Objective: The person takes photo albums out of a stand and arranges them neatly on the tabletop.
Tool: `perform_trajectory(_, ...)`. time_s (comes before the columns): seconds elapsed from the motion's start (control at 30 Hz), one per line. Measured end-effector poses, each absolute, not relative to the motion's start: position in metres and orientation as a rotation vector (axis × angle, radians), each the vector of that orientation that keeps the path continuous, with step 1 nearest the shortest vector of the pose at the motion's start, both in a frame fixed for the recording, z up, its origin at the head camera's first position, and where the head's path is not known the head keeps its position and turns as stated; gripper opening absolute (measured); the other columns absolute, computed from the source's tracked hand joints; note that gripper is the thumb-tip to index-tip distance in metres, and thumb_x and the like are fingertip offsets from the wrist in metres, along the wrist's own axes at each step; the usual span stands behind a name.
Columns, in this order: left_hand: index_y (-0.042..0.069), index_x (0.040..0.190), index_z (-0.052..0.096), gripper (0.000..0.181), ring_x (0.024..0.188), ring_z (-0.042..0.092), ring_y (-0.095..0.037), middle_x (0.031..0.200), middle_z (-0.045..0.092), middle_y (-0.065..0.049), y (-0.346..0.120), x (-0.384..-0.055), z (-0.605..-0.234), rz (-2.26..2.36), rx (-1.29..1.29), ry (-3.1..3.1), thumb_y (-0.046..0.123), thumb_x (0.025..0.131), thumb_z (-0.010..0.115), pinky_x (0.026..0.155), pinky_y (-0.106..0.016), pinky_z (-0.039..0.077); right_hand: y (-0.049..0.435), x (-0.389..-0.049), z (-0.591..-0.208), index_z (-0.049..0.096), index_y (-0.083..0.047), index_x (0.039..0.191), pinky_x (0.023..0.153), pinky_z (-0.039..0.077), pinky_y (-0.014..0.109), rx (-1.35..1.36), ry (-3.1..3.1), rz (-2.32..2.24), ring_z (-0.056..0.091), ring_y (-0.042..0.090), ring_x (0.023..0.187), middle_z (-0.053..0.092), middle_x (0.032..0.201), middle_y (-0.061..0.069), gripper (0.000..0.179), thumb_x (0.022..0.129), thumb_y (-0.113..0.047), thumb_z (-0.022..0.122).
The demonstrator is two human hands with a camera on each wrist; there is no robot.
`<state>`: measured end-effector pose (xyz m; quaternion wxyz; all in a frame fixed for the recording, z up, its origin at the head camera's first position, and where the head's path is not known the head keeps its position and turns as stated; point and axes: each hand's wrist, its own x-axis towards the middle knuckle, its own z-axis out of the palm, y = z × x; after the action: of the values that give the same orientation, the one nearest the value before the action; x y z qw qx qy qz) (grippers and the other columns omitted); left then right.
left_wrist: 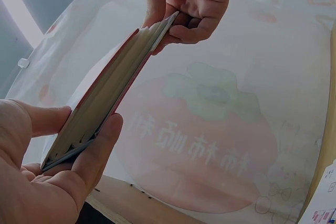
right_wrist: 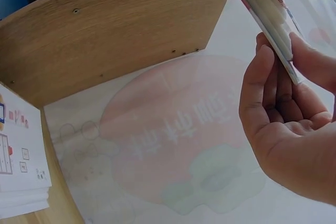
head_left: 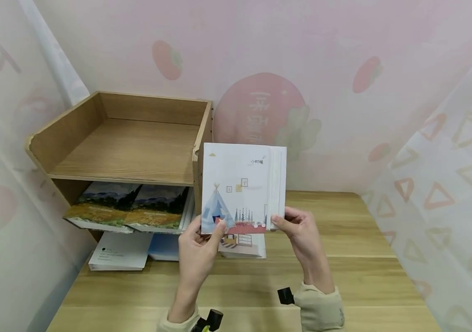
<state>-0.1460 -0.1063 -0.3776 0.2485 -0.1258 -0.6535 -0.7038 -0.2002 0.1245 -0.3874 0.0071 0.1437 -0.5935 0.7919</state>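
Observation:
A notebook (head_left: 240, 184) with a white cover, a blue teepee drawing and a pale band along its right side is held up in front of me. My left hand (head_left: 197, 251) pinches its lower left corner, thumb on the cover. At the lower right edge, my right hand (head_left: 304, 233) grips it between thumb and fingers. The left wrist view shows the notebook's page edges (left_wrist: 102, 98) between both hands, with the covers closed. Behind and below it lies a stack of similar white notebooks (right_wrist: 23, 156), mostly hidden in the head view.
A wooden desk shelf (head_left: 153, 150) stands at the left on the wooden table (head_left: 368, 276). Two books with landscape-painting covers (head_left: 159, 207) lie on its middle level. Underneath are a white book (head_left: 120, 251) and a blue one (head_left: 164, 246). Printed curtains (head_left: 335, 115) surround the table.

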Motion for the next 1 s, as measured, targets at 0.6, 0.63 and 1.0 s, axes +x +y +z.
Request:
perform_trajectory(0.6,-0.004,0.115,0.062,0.027,0.081,0.07,-0.023,0.09,0.071,-0.012,-0.078,-0.14,-0.395,-2.064,-0.2,-1.937,-0.003,0.09,0.07,0.067,-0.033,0.059,0.159,-0.184,-0.42,0.066,0.014,0.114,0.07,0.054,0.026,0.287,-1.935,2.484,0.065,0.018,0.082,0.071,0.098,0.015,0.026,0.09,0.003,0.068)
perform_trajectory(0.63,-0.003,0.116,0.062,0.028,0.081,0.07,-0.023,0.091,0.071,-0.011,-0.077,-0.14,-0.396,-2.076,-0.193,-1.942,-0.003,0.09,0.07,0.067,-0.035,0.06,0.16,-0.184,-0.421,0.066,0.014,0.114,0.07,0.054,0.026,0.277,-1.94,2.481,0.064,0.018,0.082,0.071,0.098,0.015,0.026,0.09,0.003,0.068)
perform_trajectory(1.0,0.003,0.119,0.063,0.033,0.082,0.07,-0.021,0.095,0.072,-0.008,-0.068,-0.15,-0.442,-2.137,-0.179,-1.95,0.01,0.089,0.075,0.069,-0.038,0.06,0.172,-0.178,-0.437,0.065,0.016,0.112,0.071,0.056,0.026,0.207,-1.969,2.502,0.066,0.016,0.08,0.072,0.093,0.013,0.024,0.09,0.005,0.066)
